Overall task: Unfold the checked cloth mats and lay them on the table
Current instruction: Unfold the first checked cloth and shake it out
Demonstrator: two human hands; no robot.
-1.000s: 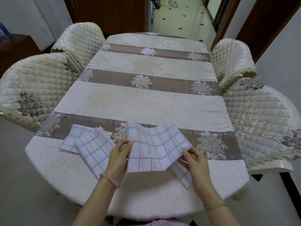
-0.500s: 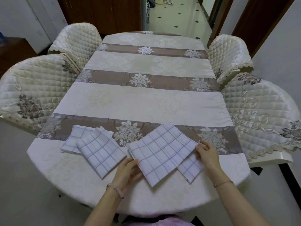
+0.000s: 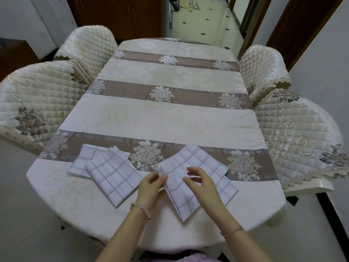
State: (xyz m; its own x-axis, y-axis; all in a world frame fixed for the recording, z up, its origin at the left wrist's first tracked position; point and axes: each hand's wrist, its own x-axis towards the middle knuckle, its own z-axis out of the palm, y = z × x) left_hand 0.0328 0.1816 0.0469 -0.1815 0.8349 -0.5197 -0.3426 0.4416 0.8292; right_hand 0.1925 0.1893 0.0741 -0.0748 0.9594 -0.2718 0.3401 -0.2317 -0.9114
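1. The left hand [image 3: 151,186] pinches the left corner of a folded white cloth mat with thin grey-blue checks [image 3: 196,161] between thumb and fingertips, raising that corner slightly.
2. The right hand [image 3: 204,188] is over the middle of the same mat, its fingers loosely spread and curved, gripping nothing. Whether the tips touch the cloth I cannot tell.
3. That mat lies skewed near the near edge of the counter [image 3: 170,118], right of centre, overlapping a second folded checked mat [image 3: 226,188] beneath it.
4. A third folded checked mat [image 3: 113,174], lapped over a fourth folded checked mat [image 3: 83,159], lies toward the near left corner, apart from the hands.
5. Risks, as I judge them:
   - A pinch that catches only one layer could open the fold unevenly — or drag the overlapped mat along.
   - The pinched mat's near corner sits close to the counter's edge, so a pull toward the body might slide cloth off.
   - The cream and mauve floral tablecloth [image 3: 170,95] may ruck up under a sweeping spread.
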